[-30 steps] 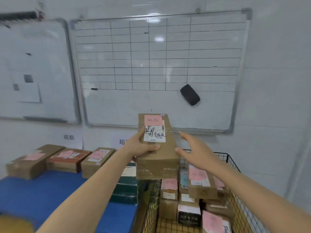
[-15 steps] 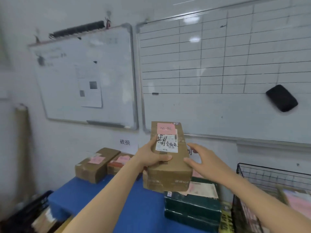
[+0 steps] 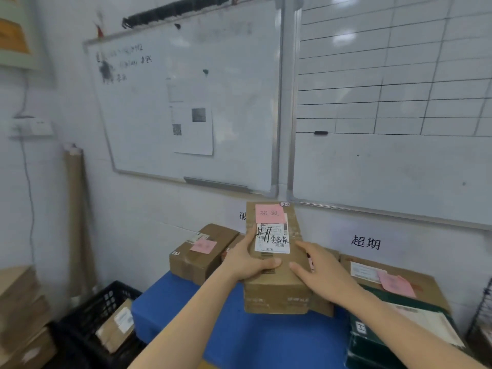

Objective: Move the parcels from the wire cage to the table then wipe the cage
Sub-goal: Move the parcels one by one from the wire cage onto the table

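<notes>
A long brown cardboard parcel (image 3: 277, 286) with a pink slip and a white shipping label is over the blue table (image 3: 261, 339). My left hand (image 3: 250, 259) grips its left side, thumb across the top. Flat against its right side lies my right hand (image 3: 319, 272), fingers straight. Whether the parcel rests on the table or hangs just above it cannot be told. Only a sliver of the wire cage (image 3: 483, 312) shows at the right edge.
More parcels sit on the table: a brown box (image 3: 199, 251) at the back left, a wide box (image 3: 394, 283) and a dark green box (image 3: 394, 339) at the right. A black crate (image 3: 98, 315) with a parcel stands on the floor left. Whiteboards hang on the wall.
The view has swung left, away from the cage, which has slid almost out of frame. The parcel has travelled with both hands over the blue table and come lower; my right hand now lies on its side.
</notes>
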`<state>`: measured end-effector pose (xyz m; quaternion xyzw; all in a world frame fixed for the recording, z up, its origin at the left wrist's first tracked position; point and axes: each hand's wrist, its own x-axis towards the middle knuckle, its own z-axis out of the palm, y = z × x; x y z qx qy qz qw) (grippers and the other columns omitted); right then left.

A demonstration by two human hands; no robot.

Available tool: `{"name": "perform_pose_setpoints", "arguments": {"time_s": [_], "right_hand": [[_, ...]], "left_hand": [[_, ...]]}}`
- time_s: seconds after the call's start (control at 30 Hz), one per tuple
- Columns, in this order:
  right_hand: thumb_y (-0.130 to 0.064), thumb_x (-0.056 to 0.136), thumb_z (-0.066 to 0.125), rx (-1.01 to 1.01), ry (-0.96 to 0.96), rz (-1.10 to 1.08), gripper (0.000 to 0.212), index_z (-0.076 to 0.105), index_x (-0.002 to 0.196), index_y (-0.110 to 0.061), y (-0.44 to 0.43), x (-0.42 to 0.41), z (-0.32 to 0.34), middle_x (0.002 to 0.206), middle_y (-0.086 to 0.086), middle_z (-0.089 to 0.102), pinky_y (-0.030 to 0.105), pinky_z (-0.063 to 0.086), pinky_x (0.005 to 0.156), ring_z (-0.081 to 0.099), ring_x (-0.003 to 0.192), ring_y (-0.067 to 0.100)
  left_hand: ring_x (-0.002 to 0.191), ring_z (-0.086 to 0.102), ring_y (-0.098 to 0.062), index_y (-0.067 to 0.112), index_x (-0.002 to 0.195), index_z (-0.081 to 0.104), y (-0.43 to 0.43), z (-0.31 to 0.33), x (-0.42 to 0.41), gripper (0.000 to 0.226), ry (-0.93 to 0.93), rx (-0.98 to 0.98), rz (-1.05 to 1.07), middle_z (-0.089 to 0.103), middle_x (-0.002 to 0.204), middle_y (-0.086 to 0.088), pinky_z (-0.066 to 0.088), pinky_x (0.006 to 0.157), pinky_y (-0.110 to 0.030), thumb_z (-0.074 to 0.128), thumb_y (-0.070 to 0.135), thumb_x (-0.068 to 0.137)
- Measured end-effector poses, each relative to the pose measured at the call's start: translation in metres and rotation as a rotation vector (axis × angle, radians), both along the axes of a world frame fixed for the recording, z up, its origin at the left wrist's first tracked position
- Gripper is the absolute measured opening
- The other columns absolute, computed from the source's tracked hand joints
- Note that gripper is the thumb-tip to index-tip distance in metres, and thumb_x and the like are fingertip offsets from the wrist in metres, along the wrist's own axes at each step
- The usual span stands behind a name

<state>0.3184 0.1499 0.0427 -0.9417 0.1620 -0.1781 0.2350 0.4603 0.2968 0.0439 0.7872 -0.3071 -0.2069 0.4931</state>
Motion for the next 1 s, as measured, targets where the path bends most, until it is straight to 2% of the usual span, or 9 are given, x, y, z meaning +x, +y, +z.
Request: {"name": "perform_pose_setpoints", "arguments": {"time_s": [0.13,0.33,0.4,0.47,0.57,0.67,0.87,0.93,1.0], "right_hand": [[-0.045,0.094,0.052,-0.011,0.042,0.019,0.06,0.033,0.147,-0.025,0.014,0.022,-0.021,0.142,-0.007,0.042,0.024,0.034,0.106,0.041,0.123,0.006],[-0.045,0.092,0.054,0.021,0.087,-0.009,0.057,0.033,0.143,-0.029,0.042,0.038,-0.062,0.121,-0.012,0.04,0.011,0.03,0.089,0.038,0.108,-0.001],[-0.045,0.092,0.055,0.061,0.107,-0.025,0.056,0.033,0.142,-0.03,0.054,0.042,-0.076,0.12,-0.012,0.039,0.011,0.032,0.088,0.041,0.11,0.0],[-0.045,0.091,0.055,0.095,0.119,-0.045,0.058,0.032,0.142,-0.03,0.068,0.044,-0.088,0.123,-0.014,0.037,0.013,0.034,0.093,0.041,0.115,0.001],[-0.045,0.091,0.056,0.094,0.094,-0.097,0.058,0.032,0.142,-0.03,0.084,0.047,-0.097,0.125,-0.016,0.036,0.01,0.032,0.094,0.039,0.116,-0.001],[-0.044,0.092,0.055,0.076,0.107,-0.123,0.058,0.03,0.143,-0.032,0.1,0.048,-0.099,0.124,-0.019,0.031,0.004,0.026,0.088,0.033,0.112,-0.004],[-0.052,0.09,0.053,0.101,0.148,-0.16,0.063,0.026,0.145,-0.035,0.135,0.054,-0.108,0.133,-0.014,0.034,0.011,0.032,0.097,0.035,0.116,-0.001],[-0.055,0.089,0.052,0.12,0.164,-0.162,0.065,0.026,0.145,-0.035,0.144,0.059,-0.115,0.132,-0.013,0.036,0.014,0.035,0.098,0.039,0.119,0.003],[-0.058,0.088,0.052,0.132,0.177,-0.163,0.067,0.026,0.145,-0.036,0.149,0.065,-0.12,0.13,-0.012,0.038,0.016,0.037,0.098,0.04,0.118,0.003]], "left_hand": [[0.131,0.042,-0.01,0.045,0.148,0.02,0.014,-0.025,0.016,0.109,0.037,0.01,0.023,0.043,0.143,0.015,0.036,0.109,-0.028,0.086,0.045,0.061],[0.124,0.047,-0.006,0.04,0.15,0.017,0.031,-0.072,0.034,0.106,0.039,0.051,-0.035,0.051,0.136,0.014,0.038,0.101,-0.019,0.083,0.046,0.067],[0.113,0.046,-0.002,0.046,0.145,0.018,0.039,-0.088,0.039,0.1,0.03,0.073,-0.066,0.053,0.125,0.019,0.038,0.093,-0.016,0.081,0.047,0.068],[0.112,0.045,-0.002,0.055,0.138,0.015,0.047,-0.102,0.044,0.097,-0.008,0.076,-0.092,0.051,0.116,0.023,0.039,0.093,-0.018,0.081,0.05,0.067],[0.116,0.046,-0.004,0.067,0.124,0.012,0.056,-0.115,0.05,0.092,-0.05,0.075,-0.13,0.052,0.117,0.023,0.042,0.095,-0.023,0.079,0.056,0.061],[0.118,0.047,-0.006,0.07,0.119,0.012,0.068,-0.12,0.055,0.089,-0.076,0.079,-0.156,0.053,0.121,0.02,0.044,0.096,-0.026,0.073,0.066,0.055],[0.12,0.045,-0.008,0.063,0.128,0.008,0.093,-0.128,0.073,0.096,-0.099,0.124,-0.221,0.05,0.118,0.024,0.042,0.101,-0.029,0.075,0.06,0.061],[0.117,0.045,-0.007,0.062,0.126,0.008,0.1,-0.131,0.082,0.093,-0.091,0.146,-0.254,0.048,0.114,0.027,0.041,0.1,-0.025,0.076,0.058,0.064],[0.109,0.046,-0.003,0.06,0.125,0.007,0.105,-0.131,0.089,0.09,-0.063,0.155,-0.286,0.047,0.108,0.032,0.042,0.091,-0.015,0.077,0.053,0.069]]}}
